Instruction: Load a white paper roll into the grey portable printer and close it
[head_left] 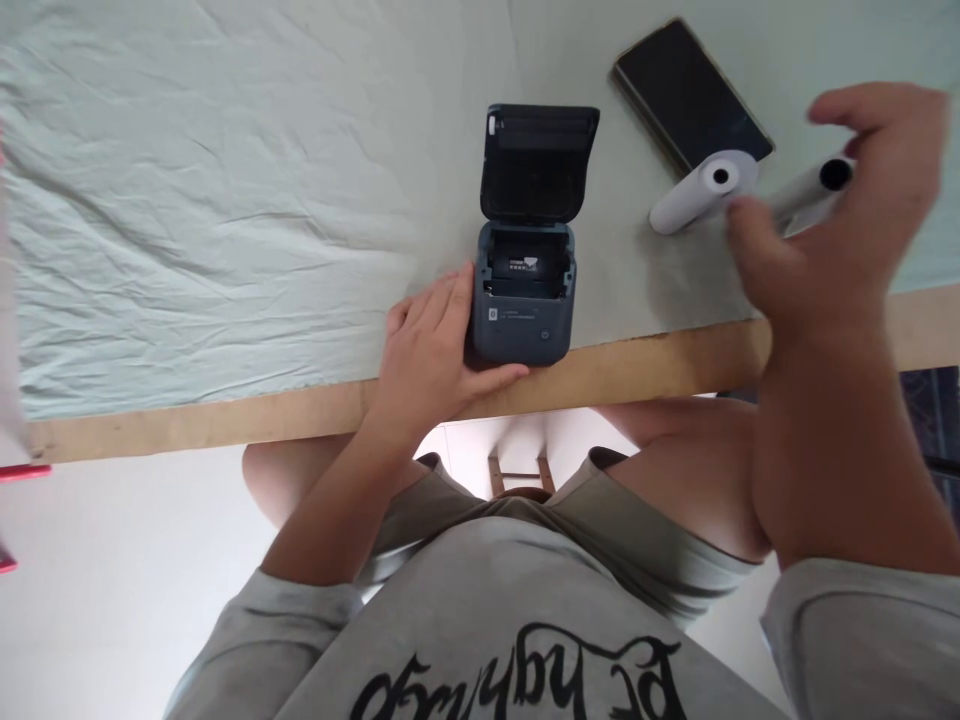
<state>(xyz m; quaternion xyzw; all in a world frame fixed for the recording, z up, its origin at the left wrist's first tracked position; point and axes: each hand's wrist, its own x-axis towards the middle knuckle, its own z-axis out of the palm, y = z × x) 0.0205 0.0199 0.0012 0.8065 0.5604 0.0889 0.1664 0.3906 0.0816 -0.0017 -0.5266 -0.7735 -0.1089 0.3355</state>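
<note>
A small dark blue-grey thermal printer [525, 330] stands near the front edge of the table, its black lid [538, 165] raised and its paper bay exposed. My left hand [427, 345] holds the printer at its front left corner, fingers along the side and thumb across the front. Over to the right, my right hand [847, 220] is slightly blurred, with thumb and fingers apart around the space by two rolls. The white paper roll [686, 200] lies just left of the thumb. A second roll [806, 192], with a dark core, is partly hidden behind the hand; contact cannot be made out.
Behind the white roll lies a black smartphone [686, 95] in a case, close to it. Wrinkled pale green cloth [225, 200] covers the table up to a bare wooden edge [660, 362]. My legs are below that edge.
</note>
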